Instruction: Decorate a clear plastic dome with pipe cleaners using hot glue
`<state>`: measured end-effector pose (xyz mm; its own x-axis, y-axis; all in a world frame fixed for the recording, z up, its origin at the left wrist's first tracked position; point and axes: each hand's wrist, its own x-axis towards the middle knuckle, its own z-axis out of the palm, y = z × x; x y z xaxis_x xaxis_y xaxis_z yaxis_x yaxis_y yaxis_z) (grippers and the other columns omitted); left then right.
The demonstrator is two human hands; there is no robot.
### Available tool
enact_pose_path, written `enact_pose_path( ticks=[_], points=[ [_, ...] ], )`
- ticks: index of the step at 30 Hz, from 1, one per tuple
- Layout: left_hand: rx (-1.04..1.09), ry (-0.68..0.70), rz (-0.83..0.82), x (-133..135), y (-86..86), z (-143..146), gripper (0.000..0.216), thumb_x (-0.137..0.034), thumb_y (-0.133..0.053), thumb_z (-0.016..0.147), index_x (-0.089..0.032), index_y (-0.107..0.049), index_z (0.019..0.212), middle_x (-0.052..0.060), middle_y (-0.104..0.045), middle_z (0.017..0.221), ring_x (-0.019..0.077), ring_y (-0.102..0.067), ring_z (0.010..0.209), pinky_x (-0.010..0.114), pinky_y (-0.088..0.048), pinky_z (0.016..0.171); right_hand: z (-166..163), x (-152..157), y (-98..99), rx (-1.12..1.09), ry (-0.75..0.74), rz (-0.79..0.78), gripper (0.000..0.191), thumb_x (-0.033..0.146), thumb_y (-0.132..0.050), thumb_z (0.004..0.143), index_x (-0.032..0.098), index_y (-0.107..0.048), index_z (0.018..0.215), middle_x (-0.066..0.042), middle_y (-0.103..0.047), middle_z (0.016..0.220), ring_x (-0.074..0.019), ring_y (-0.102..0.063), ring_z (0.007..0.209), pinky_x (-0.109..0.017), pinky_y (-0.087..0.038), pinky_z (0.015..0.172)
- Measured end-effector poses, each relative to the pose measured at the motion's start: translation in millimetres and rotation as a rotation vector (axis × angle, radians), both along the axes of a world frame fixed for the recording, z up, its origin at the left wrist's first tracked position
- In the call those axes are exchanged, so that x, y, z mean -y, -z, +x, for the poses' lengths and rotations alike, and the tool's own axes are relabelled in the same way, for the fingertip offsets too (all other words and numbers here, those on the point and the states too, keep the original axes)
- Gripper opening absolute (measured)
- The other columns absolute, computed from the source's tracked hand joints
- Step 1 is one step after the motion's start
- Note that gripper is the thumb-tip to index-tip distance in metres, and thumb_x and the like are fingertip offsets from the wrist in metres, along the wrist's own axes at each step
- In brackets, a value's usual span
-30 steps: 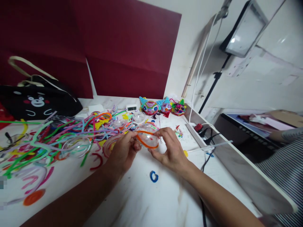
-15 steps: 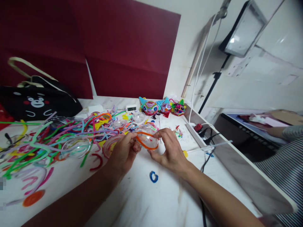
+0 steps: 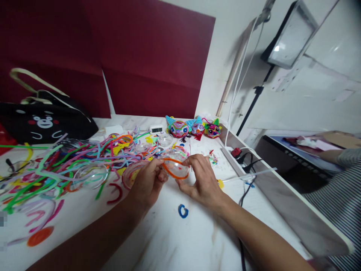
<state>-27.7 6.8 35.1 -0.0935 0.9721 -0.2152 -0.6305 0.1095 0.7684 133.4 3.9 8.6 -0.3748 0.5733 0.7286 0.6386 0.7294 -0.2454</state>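
A clear plastic half-ball (image 3: 178, 168) is held up above the table, with an orange pipe cleaner (image 3: 175, 176) running round its rim. My left hand (image 3: 146, 182) pinches the rim's left side between thumb and fingers. On the other side, my right hand (image 3: 203, 181) grips the right edge, its index finger above and its thumb near the lower edge. Below the hands lies a small blue curled pipe cleaner (image 3: 183, 211). To the left, a red bent pipe cleaner (image 3: 117, 196) rests by my left wrist.
A heap of coloured pipe cleaners (image 3: 60, 162) and a clear plastic dome (image 3: 92, 176) spread leftward. Several decorated animal heads (image 3: 179, 129) stand at the back beside a white timer (image 3: 156, 129). A power strip (image 3: 233, 161) lies right; another person's striped sleeve (image 3: 349, 160) is beyond.
Hardly anything differs. Both hands stay on the half-ball and its orange rim, with my right hand a touch lower than before.
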Motion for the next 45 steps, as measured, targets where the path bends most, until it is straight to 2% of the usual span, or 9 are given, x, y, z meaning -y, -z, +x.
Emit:
enact_pose_path(
  ticks=[5, 9, 13, 17, 24, 27, 31, 35, 45],
  points=[
    [0.038, 0.009, -0.008, -1.7, -1.7, -0.7, 0.025, -0.005, -0.055, 0.072, -0.017, -0.042, 0.054, -0.009, -0.038, 0.040, 0.0023, -0.034, 0.032, 0.013, -0.028, 0.034, 2.4, -1.2, -2.4, -0.044, -0.062, -0.035, 0.036, 0.028, -0.070, 0.077, 0.020, -0.050, 0.105, -0.009, -0.060, 0.098, -0.0267, -0.055, 0.094, -0.043, -0.045, 0.079],
    [0.087, 0.041, -0.048, -5.4, -5.3, -5.0, 0.022, -0.005, -0.048, 0.079, -0.014, -0.048, 0.059, -0.008, -0.041, 0.043, 0.0005, -0.030, 0.030, 0.012, -0.030, 0.033, 13.7, -5.4, -10.0, -0.244, -0.175, -0.147, 0.038, 0.029, -0.072, 0.076, 0.023, -0.055, 0.109, -0.007, -0.059, 0.103, -0.0237, -0.056, 0.099, -0.040, -0.047, 0.084],
    [0.173, 0.081, -0.069, -8.5, -7.5, -8.8, 0.026, -0.005, -0.040, 0.086, -0.011, -0.054, 0.065, -0.007, -0.044, 0.044, -0.0006, -0.029, 0.027, 0.011, -0.030, 0.031, 26.0, -15.0, -9.1, -0.440, -0.126, -0.278, 0.023, 0.023, -0.063, 0.082, 0.023, -0.061, 0.106, -0.006, -0.061, 0.104, -0.0204, -0.059, 0.097, -0.037, -0.049, 0.081],
    [0.225, 0.161, -0.040, -8.6, -7.6, -10.4, 0.038, -0.008, -0.033, 0.090, -0.010, -0.054, 0.058, -0.008, -0.036, 0.036, 0.0000, -0.028, 0.025, 0.011, -0.029, 0.029, 28.7, -24.1, -1.2, -0.577, -0.139, -0.412, 0.015, 0.030, -0.065, 0.083, 0.022, -0.067, 0.096, -0.005, -0.062, 0.100, -0.0184, -0.062, 0.090, -0.033, -0.052, 0.074],
    [0.245, 0.186, 0.006, -11.3, -5.5, -14.9, 0.045, -0.010, -0.029, 0.093, -0.007, -0.059, 0.058, -0.008, -0.031, 0.032, 0.0000, -0.028, 0.023, 0.011, -0.029, 0.029, 25.0, -19.2, -3.8, -0.710, -0.265, -0.691, 0.037, 0.041, -0.078, 0.071, 0.021, -0.062, 0.097, -0.005, -0.062, 0.094, -0.0185, -0.062, 0.087, -0.032, -0.053, 0.069],
    [0.260, 0.174, 0.010, -12.6, -5.2, -15.9, 0.047, -0.009, -0.028, 0.093, -0.007, -0.059, 0.058, -0.008, -0.030, 0.031, 0.0001, -0.028, 0.023, 0.011, -0.029, 0.029, 22.7, -14.8, -4.7, -0.634, -0.279, -0.620, 0.050, 0.040, -0.081, 0.065, 0.023, -0.057, 0.105, -0.006, -0.059, 0.107, -0.0201, -0.059, 0.097, -0.033, -0.053, 0.074],
    [0.277, 0.179, -0.007, -10.9, -6.0, -14.5, 0.045, -0.009, -0.029, 0.092, -0.008, -0.058, 0.059, -0.008, -0.030, 0.031, 0.0003, -0.028, 0.023, 0.011, -0.029, 0.029, 18.6, -13.1, -0.3, -0.472, -0.209, -0.419, 0.065, 0.036, -0.084, 0.062, 0.025, -0.047, 0.115, -0.007, -0.052, 0.117, -0.0209, -0.055, 0.102, -0.034, -0.052, 0.077],
    [0.265, 0.198, -0.026, -8.3, -5.0, -11.6, 0.040, -0.010, -0.032, 0.090, -0.009, -0.058, 0.060, -0.009, -0.029, 0.032, 0.0003, -0.027, 0.023, 0.010, -0.029, 0.030, 17.6, -14.6, 2.9, -0.421, -0.179, -0.284, 0.055, 0.034, -0.080, 0.068, 0.025, -0.046, 0.110, -0.006, -0.049, 0.110, -0.0201, -0.054, 0.095, -0.034, -0.051, 0.074],
    [0.249, 0.226, -0.024, -8.9, -0.7, -11.0, 0.048, -0.009, -0.028, 0.094, -0.006, -0.058, 0.057, -0.008, -0.029, 0.030, -0.0002, -0.028, 0.022, 0.010, -0.028, 0.029, 23.4, -16.1, -0.7, -0.331, -0.163, -0.153, 0.036, 0.031, -0.074, 0.074, 0.023, -0.048, 0.097, -0.001, -0.052, 0.091, -0.0170, -0.051, 0.079, -0.031, -0.046, 0.069]
  ],
)
